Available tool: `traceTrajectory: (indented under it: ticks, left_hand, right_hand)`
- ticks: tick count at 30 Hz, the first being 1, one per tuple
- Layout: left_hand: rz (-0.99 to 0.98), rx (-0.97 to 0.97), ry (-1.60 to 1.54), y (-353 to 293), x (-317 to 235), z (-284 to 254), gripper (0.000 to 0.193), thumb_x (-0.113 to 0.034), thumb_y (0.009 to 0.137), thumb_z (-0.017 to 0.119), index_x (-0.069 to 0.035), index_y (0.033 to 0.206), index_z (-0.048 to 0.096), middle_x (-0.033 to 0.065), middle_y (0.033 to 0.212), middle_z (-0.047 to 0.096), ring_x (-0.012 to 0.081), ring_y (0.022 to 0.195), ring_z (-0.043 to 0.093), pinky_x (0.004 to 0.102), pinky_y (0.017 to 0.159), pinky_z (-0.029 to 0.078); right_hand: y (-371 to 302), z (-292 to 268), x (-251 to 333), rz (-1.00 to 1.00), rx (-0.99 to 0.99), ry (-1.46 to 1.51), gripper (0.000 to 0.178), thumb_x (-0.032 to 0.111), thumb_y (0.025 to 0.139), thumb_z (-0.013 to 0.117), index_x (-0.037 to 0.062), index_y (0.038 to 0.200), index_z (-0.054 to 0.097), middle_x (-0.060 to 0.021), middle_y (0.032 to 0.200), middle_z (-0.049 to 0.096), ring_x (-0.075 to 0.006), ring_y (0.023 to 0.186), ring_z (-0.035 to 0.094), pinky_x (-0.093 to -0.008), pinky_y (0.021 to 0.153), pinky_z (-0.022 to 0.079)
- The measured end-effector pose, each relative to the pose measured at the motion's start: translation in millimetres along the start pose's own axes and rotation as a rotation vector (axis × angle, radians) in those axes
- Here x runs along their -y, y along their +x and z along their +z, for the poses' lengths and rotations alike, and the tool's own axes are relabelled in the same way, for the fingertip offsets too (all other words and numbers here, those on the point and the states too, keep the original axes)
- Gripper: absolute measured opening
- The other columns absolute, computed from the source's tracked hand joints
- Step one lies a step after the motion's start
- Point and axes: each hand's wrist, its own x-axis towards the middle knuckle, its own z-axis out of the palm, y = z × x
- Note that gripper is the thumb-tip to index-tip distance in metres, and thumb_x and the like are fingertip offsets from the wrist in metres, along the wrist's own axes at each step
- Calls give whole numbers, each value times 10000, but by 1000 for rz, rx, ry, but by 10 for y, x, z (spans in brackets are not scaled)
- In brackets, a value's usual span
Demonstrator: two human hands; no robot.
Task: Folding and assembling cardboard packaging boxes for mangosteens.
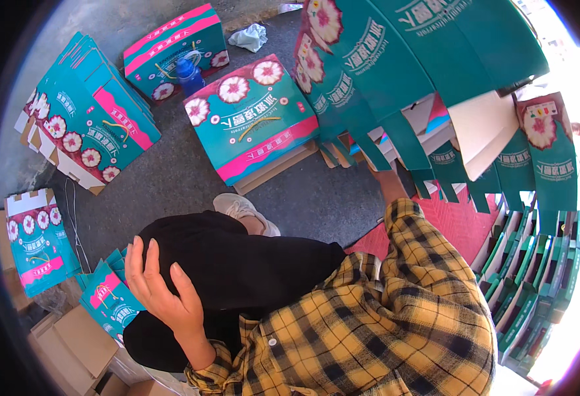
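Note:
My left hand (pixel 164 290) is raised over my left leg, its fingers spread and nothing in them. The nearest thing to it is a group of teal gift cartons (pixel 108 297) beside my leg. My right arm reaches forward, and only the wrist and a little of my right hand (pixel 389 181) show. Hanging teal flaps of the piled open cartons (pixel 369 59) cover its fingers, so whether they grip anything is hidden. Left of that pile lies a teal and pink carton (pixel 250 119) with a yellow cord handle.
A stack of flattened cartons (pixel 88 125) leans at the left. Behind stands another carton (pixel 171 49) with a blue bottle (pixel 189 76) against it, near a crumpled white bag (pixel 248 37). Rows of green cartons (pixel 527 284) fill the right, by a red mat (pixel 428 231). Brown cardboard (pixel 72 346) lies lower left.

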Motion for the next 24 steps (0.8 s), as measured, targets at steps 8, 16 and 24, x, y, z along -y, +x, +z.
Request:
traceTrajectory:
  ticks: [8, 16, 24]
  left_hand:
    - [-11, 0, 74, -51, -78, 5, 341, -164, 912, 521, 3, 1203, 580, 175, 1305, 527, 374, 1223, 466, 482, 1026, 333]
    - [162, -42, 32, 166, -506, 6, 348, -156, 930, 502, -5, 1238, 559, 161, 1329, 508, 349, 1256, 438, 446, 1056, 308]
    - [130, 52, 72, 319, -587, 395, 420, -189, 907, 536, -18, 1290, 511, 196, 1396, 428, 393, 1320, 348, 504, 1071, 267]
  right_hand:
    - [-125, -1166, 61, 412, -484, 441, 589, 489, 838, 591, 92, 1264, 499, -137, 1167, 581, -304, 966, 577, -456, 826, 484]
    - [227, -2490, -425, -121, -184, -887, 436, 417, 859, 596, 126, 1184, 585, -161, 1077, 637, -301, 901, 628, -436, 800, 503]
    - [74, -1607, -34, -128, -255, -1139, 560, 471, 860, 559, 101, 1279, 520, -239, 1171, 606, -441, 1093, 565, -467, 932, 454]
